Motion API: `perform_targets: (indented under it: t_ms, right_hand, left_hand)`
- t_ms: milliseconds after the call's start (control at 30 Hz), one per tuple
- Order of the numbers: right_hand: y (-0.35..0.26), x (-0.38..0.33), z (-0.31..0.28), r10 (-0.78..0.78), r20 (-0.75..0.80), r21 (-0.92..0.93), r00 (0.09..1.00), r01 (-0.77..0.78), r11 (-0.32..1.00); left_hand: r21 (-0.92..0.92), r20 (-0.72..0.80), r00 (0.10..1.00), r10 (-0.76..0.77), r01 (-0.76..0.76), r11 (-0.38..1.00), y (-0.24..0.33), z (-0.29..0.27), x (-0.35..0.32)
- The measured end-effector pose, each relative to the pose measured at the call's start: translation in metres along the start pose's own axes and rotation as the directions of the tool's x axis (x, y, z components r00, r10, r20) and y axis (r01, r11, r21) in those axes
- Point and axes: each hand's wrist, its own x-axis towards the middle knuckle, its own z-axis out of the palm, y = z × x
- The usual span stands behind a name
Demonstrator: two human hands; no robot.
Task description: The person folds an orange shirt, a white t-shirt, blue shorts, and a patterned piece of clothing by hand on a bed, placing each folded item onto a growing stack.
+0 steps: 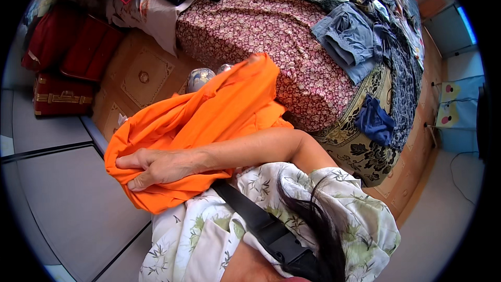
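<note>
Bed [271, 26] lying strewn with clothes [360, 31], orange cloth [209, 120] bunching against the person's chest beside the bed, right hand [156, 167] gripping its lower fold — left hand hiding under the cloth, grip impossible to tell

Bright even daylight, colours saturated, shadows soft. Strong fisheye bend toward rim, black vignette in all corners. Centre sharp; orange cloth [209, 125] slightly blown out. Blue glare on panel [466, 23] at upper right edge.
</note>
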Motion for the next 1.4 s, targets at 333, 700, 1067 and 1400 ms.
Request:
perform_targets:
  t_ms: [333,700,1067,1400]
  right_hand:
    - [-0.003,-0.008,-0.010,-0.044,-0.068,-0.109,0.997,0.036,0.993]
    - [0.019,-0.017,-0.006,-0.013,-0.038,-0.016,0.999,0.012,1.000]
    - [-0.014,-0.024,0.003,-0.063,0.100,-0.160,0.993,0.078,0.984]
    - [-0.077,-0.025,-0.088,-0.203,-0.450,-0.229,0.870,0.107,0.968]
  left_hand:
    - [0.147,-0.084,0.991,0.106,-0.092,0.985,0.021,-0.012,-0.029]
    - [0.236,-0.140,0.978,0.156,-0.120,0.964,0.029,-0.022,-0.038]
    - [0.445,-0.286,0.920,0.267,-0.120,0.888,0.029,-0.035,-0.037]
    - [0.177,-0.046,0.997,0.061,-0.052,0.983,-0.050,0.043,0.094]
